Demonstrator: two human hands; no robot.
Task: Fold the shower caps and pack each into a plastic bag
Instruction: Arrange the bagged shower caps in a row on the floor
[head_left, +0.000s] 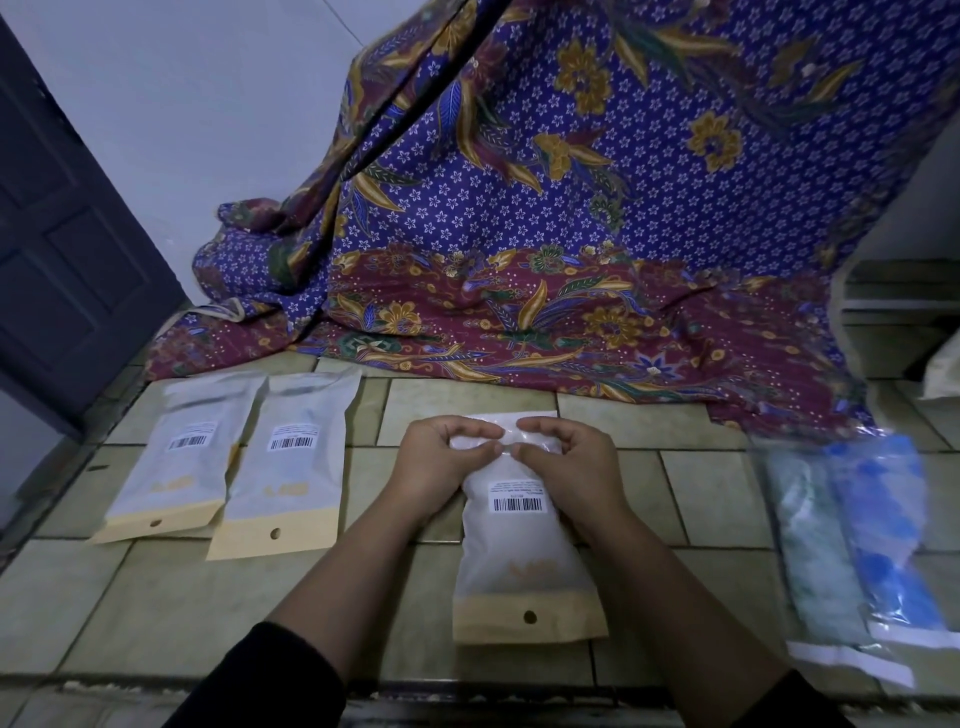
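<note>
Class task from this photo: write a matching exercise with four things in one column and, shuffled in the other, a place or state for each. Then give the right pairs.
Things
1. white bag pinched by the left hand and right hand
2. patterned cloth
3. blue packet
4. dark door

Places
a. upright at the far left
b. hangs at the back, hem on the floor tiles
c. at the right edge, beside a pale green packet
d. flat in the middle, tan end nearest the person

Pairs: 1-d, 2-b, 3-c, 4-a.
</note>
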